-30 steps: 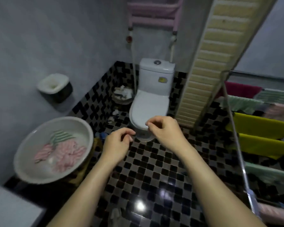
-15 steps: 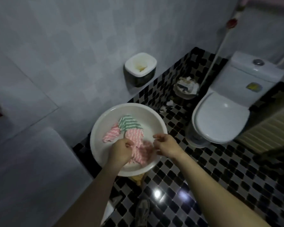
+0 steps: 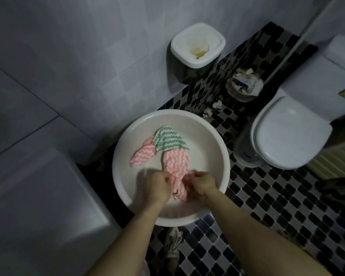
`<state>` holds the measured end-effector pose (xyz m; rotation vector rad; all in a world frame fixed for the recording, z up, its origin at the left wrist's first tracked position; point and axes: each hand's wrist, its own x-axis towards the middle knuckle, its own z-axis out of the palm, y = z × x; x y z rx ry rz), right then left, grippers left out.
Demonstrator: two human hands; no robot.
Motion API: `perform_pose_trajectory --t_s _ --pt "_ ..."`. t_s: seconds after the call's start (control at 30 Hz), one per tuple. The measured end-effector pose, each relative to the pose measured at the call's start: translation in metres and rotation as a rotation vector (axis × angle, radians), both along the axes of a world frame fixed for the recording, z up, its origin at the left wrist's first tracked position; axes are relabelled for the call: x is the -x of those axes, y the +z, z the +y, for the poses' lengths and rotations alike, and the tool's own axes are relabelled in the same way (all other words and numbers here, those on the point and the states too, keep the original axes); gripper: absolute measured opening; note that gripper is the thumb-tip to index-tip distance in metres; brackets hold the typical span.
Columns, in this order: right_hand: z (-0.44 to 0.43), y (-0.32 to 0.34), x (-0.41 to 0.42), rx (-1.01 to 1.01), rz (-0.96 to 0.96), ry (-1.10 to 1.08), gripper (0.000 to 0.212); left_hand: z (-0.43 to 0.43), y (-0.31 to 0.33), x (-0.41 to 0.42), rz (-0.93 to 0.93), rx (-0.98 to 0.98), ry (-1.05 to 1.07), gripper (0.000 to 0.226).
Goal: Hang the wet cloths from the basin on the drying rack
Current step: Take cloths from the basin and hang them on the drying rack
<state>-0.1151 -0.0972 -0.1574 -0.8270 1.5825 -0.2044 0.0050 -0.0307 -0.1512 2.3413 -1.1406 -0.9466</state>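
checkered floor under the basin [image 3: 223,156], left hand [image 3: 156,186] and right hand [image 3: 202,184] pinching a pink cloth [image 3: 176,172]; lifting it clear comes next.

We cannot see the pink cloth [image 3: 176,170] lower end behind both hands; toilet tank [image 3: 331,76] cut by right edge.

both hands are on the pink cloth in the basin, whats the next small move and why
Probably lift the pink cloth straight up out of the basin: the left hand and right hand both pinch its near end, and the rest still lies in the basin.
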Motion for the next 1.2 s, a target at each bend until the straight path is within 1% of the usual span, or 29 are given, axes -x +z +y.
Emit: perform_pose_trajectory --t_s 0.07,0.13,0.17,0.27,0.33,0.43,0.53,0.57,0.63,0.7,0.73,0.77,0.83,0.97,1.03,1.13,1.2 --pt "-0.005 0.003 0.000 0.038 0.062 -0.072 0.003 -0.002 0.001 -0.008 0.111 0.105 0.169 0.020" --pt "-0.011 0.019 0.003 0.080 0.050 -0.099 0.008 -0.007 0.004 -0.018 0.258 0.211 0.358 0.022" --pt "-0.013 0.027 0.004 0.103 0.031 -0.098 0.010 -0.008 0.007 -0.024 0.312 0.255 0.418 0.025" --pt "-0.016 0.061 0.012 0.122 -0.067 -0.092 0.007 -0.013 0.027 -0.031 0.434 0.379 0.479 0.038" --pt "-0.017 0.084 0.020 0.109 -0.159 -0.070 0.008 -0.015 0.046 -0.031 0.473 0.411 0.523 0.040" --pt "-0.018 0.112 0.033 0.201 -0.198 0.034 0.007 -0.014 0.075 -0.028 0.524 0.422 0.547 0.036" --pt "-0.018 0.139 0.048 0.333 -0.228 0.117 0.004 -0.012 0.109 -0.021 0.525 0.450 0.418 0.025" --pt "-0.021 0.143 0.050 0.346 -0.259 0.126 0.005 -0.012 0.119 -0.020 0.522 0.443 0.368 0.020" --pt "-0.020 0.161 0.057 0.327 -0.418 0.048 0.007 -0.011 0.144 -0.010 0.583 0.410 0.225 0.014" --pt "-0.016 0.176 0.067 0.239 -0.607 -0.055 0.007 -0.010 0.163 0.002 0.630 0.353 0.076 0.019" --pt "-0.012 0.185 0.076 0.220 -0.681 -0.084 0.015 -0.011 0.173 0.011 0.624 0.330 -0.004 0.026" --pt "-0.010 0.190 0.081 0.198 -0.743 -0.081 0.022 -0.013 0.179 0.018 0.610 0.308 -0.060 0.032" --pt "-0.003 0.204 0.093 0.214 -0.818 -0.068 0.022 -0.018 0.192 0.033 0.598 0.299 -0.154 0.039" --pt "0.016 0.236 0.127 0.319 -0.836 -0.096 0.008 -0.016 0.218 0.072 0.475 0.338 -0.249 0.020" --pt "0.027 0.250 0.150 0.369 -0.824 -0.127 0.004 -0.013 0.230 0.091 0.458 0.367 -0.292 0.017" --pt "0.042 0.266 0.187 0.435 -0.776 -0.192 0.008 -0.009 0.250 0.120 0.391 0.475 -0.418 0.004" --pt "0.056 0.275 0.214 0.493 -0.726 -0.201 0.012 -0.003 0.265 0.148 0.314 0.552 -0.466 0.006"
